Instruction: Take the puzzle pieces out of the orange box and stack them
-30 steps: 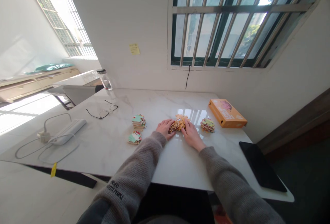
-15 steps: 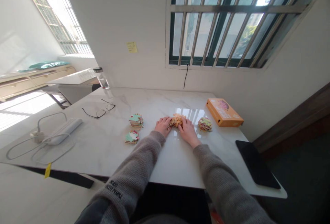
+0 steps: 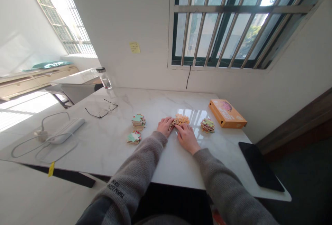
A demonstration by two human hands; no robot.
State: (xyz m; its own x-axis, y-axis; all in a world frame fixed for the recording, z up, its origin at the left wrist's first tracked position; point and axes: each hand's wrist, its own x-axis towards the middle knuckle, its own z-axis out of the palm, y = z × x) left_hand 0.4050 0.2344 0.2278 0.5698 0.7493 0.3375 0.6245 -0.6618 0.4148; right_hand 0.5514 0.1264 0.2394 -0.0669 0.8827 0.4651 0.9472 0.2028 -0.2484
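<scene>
Orange puzzle pieces [image 3: 182, 118] lie in a slanting pile on the white table, between my hands. My left hand [image 3: 165, 126] is closed round the left end of the pile. Against its near side rests my right hand [image 3: 187, 137], fingers bent together and touching the pieces; what they grip, if anything, is hidden. Two stacks of green-and-white pieces, a farther one [image 3: 138, 122] and a nearer one [image 3: 134, 137], stand left of my left hand. Another stack with yellow-green pieces [image 3: 207, 125] sits to the right of my right hand.
An orange box [image 3: 227, 113] lies at the back right, with a black tablet [image 3: 260, 166] nearer the right edge. Eyeglasses [image 3: 101, 110], a white power strip [image 3: 67, 130] with cables and a clear bottle [image 3: 105, 79] are on the left. A barred window is above.
My right hand has drawn back from the right end of the orange pile to its near side, uncovering more pieces. The view has shifted slightly.
</scene>
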